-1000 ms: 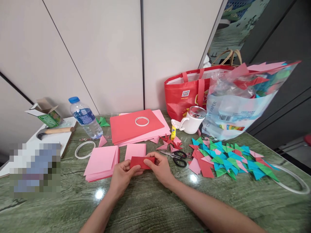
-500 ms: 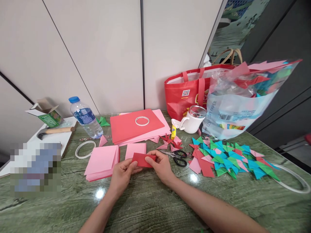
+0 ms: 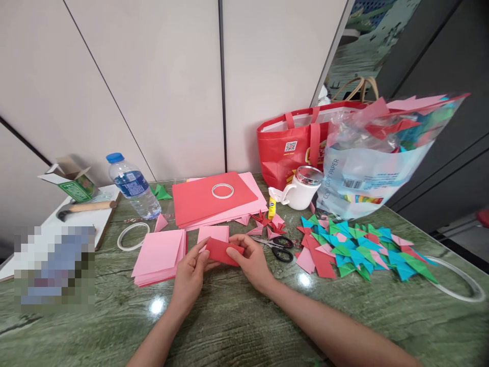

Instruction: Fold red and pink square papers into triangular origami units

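Paper plain red, oblong, slightly tilted; both hands pinching opposite ends.

My bare left hand and bare right hand, with bare arms behind them.
Both hands have slender fingers with rounded tips, and shorter, thicker thumbs. My wrists are slim and bare; from there my left forearm and right forearm broaden smoothly, bare as far as they show. My fingernails are too small to make out clearly, and my upper arms, with whatever clothes I wear, lie out of view.
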The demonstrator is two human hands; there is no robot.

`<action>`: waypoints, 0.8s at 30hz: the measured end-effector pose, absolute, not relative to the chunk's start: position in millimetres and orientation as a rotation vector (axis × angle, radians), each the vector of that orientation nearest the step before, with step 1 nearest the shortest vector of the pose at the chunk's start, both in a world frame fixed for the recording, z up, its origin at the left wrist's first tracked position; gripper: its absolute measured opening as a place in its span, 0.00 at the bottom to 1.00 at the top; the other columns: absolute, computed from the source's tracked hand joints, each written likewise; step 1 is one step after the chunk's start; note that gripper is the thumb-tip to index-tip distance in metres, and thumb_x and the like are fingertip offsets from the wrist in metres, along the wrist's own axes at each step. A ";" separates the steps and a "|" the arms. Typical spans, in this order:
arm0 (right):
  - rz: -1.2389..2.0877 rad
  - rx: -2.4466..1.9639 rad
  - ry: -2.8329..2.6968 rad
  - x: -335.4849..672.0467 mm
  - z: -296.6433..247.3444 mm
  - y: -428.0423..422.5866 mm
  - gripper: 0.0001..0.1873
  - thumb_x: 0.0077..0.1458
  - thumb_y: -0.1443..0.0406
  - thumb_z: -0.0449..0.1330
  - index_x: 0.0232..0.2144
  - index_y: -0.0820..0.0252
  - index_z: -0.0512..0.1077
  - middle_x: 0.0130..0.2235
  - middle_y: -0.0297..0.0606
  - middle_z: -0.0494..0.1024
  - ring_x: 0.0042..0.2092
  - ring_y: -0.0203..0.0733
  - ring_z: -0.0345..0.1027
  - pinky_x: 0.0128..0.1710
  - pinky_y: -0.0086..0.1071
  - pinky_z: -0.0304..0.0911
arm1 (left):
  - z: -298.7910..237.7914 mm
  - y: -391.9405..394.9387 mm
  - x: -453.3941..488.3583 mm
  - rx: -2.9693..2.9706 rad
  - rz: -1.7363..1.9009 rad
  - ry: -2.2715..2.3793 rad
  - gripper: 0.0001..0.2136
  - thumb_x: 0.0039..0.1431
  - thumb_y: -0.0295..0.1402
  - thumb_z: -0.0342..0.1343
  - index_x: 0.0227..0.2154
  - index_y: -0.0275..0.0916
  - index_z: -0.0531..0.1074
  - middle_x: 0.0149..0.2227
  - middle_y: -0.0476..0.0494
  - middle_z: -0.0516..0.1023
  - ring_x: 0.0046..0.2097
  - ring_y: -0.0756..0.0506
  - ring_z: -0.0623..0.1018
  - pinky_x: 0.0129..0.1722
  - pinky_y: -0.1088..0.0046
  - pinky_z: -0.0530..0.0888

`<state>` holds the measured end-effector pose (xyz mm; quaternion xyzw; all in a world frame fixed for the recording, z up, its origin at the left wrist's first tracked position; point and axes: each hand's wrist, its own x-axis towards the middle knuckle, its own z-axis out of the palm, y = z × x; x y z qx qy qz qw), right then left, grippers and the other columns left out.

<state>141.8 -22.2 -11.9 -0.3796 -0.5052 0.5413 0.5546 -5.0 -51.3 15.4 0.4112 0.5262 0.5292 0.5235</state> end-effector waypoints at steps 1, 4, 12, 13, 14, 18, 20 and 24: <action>1.295 -0.888 -1.192 141.0 -11.3 -23.3 0.13 0.45 0.62 0.63 0.35 0.60 0.70 0.33 0.36 0.75 0.34 0.40 0.69 0.33 0.30 0.66 | 15.8 -51.0 -5.3 0.983 1.283 1.285 0.30 0.45 0.47 0.59 0.49 0.35 0.66 0.34 0.41 0.81 0.34 0.39 0.81 0.33 0.65 0.77; 1.348 -0.890 -1.215 139.4 -9.4 -27.0 0.11 0.47 0.60 0.61 0.35 0.59 0.72 0.33 0.36 0.76 0.28 0.37 0.69 0.27 0.30 0.67 | 17.2 -50.4 -6.1 1.003 1.303 1.346 0.26 0.47 0.46 0.58 0.46 0.34 0.65 0.24 0.44 0.81 0.27 0.41 0.80 0.27 0.67 0.76; 0.913 -0.877 -1.480 144.3 -5.9 -29.4 0.09 0.53 0.66 0.58 0.36 0.53 0.77 0.37 0.40 0.78 0.40 0.43 0.70 0.42 0.38 0.65 | 20.3 -52.0 -0.3 0.955 1.271 1.232 0.31 0.45 0.44 0.60 0.49 0.34 0.58 0.32 0.40 0.80 0.31 0.41 0.81 0.29 0.64 0.78; 0.908 -0.863 -1.516 144.7 -5.6 -29.7 0.09 0.53 0.65 0.59 0.37 0.53 0.77 0.38 0.40 0.77 0.41 0.43 0.70 0.43 0.38 0.65 | 20.2 -52.2 0.2 0.959 1.265 1.233 0.32 0.45 0.44 0.60 0.50 0.35 0.58 0.31 0.42 0.80 0.32 0.41 0.81 0.30 0.64 0.78; 0.908 -0.849 -1.551 145.1 -5.2 -30.2 0.10 0.52 0.65 0.60 0.38 0.52 0.77 0.39 0.40 0.77 0.41 0.43 0.70 0.43 0.38 0.65 | 20.0 -52.4 0.3 0.967 1.263 1.245 0.32 0.45 0.44 0.60 0.51 0.36 0.58 0.30 0.44 0.80 0.33 0.41 0.80 0.31 0.64 0.78; 0.918 -0.803 -1.632 146.0 -2.6 -32.6 0.18 0.46 0.61 0.65 0.42 0.52 0.75 0.41 0.40 0.76 0.43 0.45 0.69 0.45 0.38 0.64 | 20.2 -52.7 -1.7 1.044 1.270 1.346 0.31 0.47 0.43 0.59 0.53 0.35 0.60 0.25 0.50 0.77 0.32 0.44 0.79 0.33 0.68 0.77; 0.926 -0.793 -1.630 146.5 -1.2 -33.4 0.20 0.45 0.60 0.66 0.43 0.53 0.74 0.43 0.41 0.75 0.45 0.45 0.69 0.46 0.39 0.63 | 21.8 -53.2 -2.7 1.079 1.273 1.386 0.32 0.47 0.43 0.59 0.54 0.34 0.60 0.25 0.50 0.77 0.31 0.45 0.79 0.32 0.69 0.77; 0.949 -0.829 -1.580 146.1 -0.1 -34.0 0.16 0.49 0.62 0.63 0.42 0.55 0.73 0.43 0.42 0.75 0.46 0.45 0.68 0.47 0.39 0.63 | 26.4 -55.3 -2.4 1.117 1.246 1.410 0.35 0.47 0.44 0.59 0.57 0.35 0.58 0.31 0.46 0.78 0.31 0.44 0.79 0.33 0.68 0.76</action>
